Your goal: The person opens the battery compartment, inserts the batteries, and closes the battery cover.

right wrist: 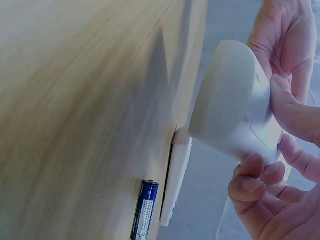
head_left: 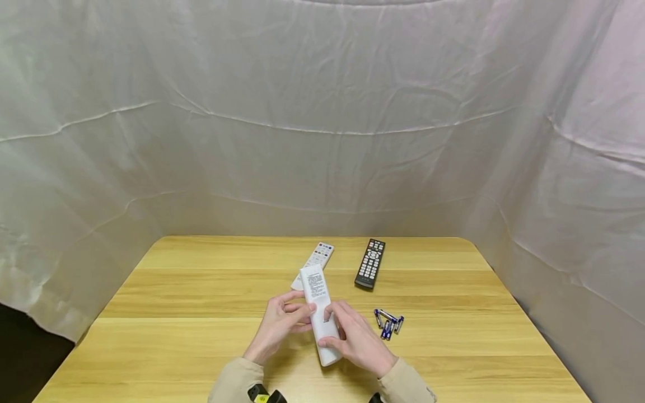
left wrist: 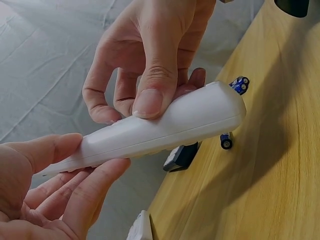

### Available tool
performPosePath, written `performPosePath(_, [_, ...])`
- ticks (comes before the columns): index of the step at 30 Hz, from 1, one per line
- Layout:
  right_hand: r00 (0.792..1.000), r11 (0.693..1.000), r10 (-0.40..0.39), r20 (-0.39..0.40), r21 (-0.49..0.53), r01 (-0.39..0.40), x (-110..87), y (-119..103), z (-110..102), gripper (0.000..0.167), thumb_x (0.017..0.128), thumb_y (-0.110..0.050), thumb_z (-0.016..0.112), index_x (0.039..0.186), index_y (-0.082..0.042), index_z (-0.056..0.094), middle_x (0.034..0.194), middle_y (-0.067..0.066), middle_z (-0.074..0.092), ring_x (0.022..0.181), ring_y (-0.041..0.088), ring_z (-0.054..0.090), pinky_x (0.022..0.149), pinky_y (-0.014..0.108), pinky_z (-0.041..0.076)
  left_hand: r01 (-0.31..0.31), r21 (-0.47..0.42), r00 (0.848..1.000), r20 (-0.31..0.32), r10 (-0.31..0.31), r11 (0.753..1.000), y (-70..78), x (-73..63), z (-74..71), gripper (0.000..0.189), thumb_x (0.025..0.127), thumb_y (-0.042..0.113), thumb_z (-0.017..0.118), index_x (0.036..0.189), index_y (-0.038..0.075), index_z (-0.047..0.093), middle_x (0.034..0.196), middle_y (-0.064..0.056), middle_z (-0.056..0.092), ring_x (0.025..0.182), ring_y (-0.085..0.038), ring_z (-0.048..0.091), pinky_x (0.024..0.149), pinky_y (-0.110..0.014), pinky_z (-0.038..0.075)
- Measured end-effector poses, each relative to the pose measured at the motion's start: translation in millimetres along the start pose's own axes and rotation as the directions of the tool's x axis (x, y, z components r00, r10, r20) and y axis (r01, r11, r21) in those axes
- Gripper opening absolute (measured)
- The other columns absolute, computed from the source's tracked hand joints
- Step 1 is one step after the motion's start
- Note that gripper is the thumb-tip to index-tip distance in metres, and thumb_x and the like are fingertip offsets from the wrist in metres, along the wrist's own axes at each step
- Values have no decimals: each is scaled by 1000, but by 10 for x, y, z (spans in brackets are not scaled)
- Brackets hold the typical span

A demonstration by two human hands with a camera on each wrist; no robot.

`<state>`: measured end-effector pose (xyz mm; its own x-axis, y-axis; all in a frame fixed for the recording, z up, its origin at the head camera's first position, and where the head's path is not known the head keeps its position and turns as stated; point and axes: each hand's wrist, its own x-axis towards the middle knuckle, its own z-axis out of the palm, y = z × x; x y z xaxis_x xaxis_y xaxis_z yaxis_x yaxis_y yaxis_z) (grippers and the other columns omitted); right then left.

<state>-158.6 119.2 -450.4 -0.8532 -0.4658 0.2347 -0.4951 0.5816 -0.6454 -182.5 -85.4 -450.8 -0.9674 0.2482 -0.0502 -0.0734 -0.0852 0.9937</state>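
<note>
A white remote control [head_left: 317, 313] is held above the table with its printed back facing up. My left hand [head_left: 284, 322] grips it by the left edge, thumb on the back and fingers underneath. On the lower half, my right hand [head_left: 355, 336] holds the sides, with a bent index finger on the back near a small dark notch. The left wrist view shows the right thumb [left wrist: 152, 95] pressed on the remote's white side. In the right wrist view, the remote's thick end [right wrist: 225, 95] faces the camera. Its button side is largely hidden.
Another white remote [head_left: 321, 255] lies behind the held one, partly covered by it. To its right lies a black remote [head_left: 370, 264] with pale buttons. Several blue-and-silver batteries [head_left: 388, 324] lie loose on the wooden table [head_left: 478, 324], right of my right hand. Grey cloth [head_left: 322, 168] surrounds the table.
</note>
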Motion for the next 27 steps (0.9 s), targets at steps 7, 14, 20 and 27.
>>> performPosePath(7, [999, 999, -8, -40, 32, 9, 10, -30, 14, 32, 86, -17, 78, 105, -12, 53, 93, -1, 59, 77, 1, 52, 62, 14, 51, 11, -18, 999, -47, -12, 1000, 7, 4, -13, 50, 93, 10, 69, 135, -10, 52, 111, -28, 73, 83, -16, 75, 80, -36, 67])
performPosePath(14, [998, 999, -15, -58, -29, 13, 4, -34, 5, 34, 84, -17, 80, 109, -13, 57, 93, -1, 61, 76, 3, 54, 60, 13, 51, 16, -24, 998, -57, -17, 1000, -1, 16, -13, 49, 92, 9, 69, 135, -9, 52, 111, -27, 73, 81, -16, 75, 79, -35, 67])
performPosePath(20, [996, 997, -62, -63, -50, 59, -6, -41, -14, 35, 84, -11, 79, 112, -11, 58, 94, 2, 64, 75, 5, 58, 60, 13, 53, 14, -31, 996, -85, -17, 999, -6, 21, -9, 47, 93, 7, 68, 134, -9, 53, 109, -28, 73, 77, -15, 74, 79, -36, 67])
performPosePath(27, [997, 997, -51, -59, -53, 48, -21, -73, -17, 37, 83, -5, 77, 115, -8, 59, 89, 3, 63, 70, 2, 56, 56, 11, 50, 13, -35, 994, -111, -17, 999, 0, 22, -6, 47, 92, 7, 69, 134, -10, 53, 108, -28, 73, 74, -14, 73, 78, -35, 67])
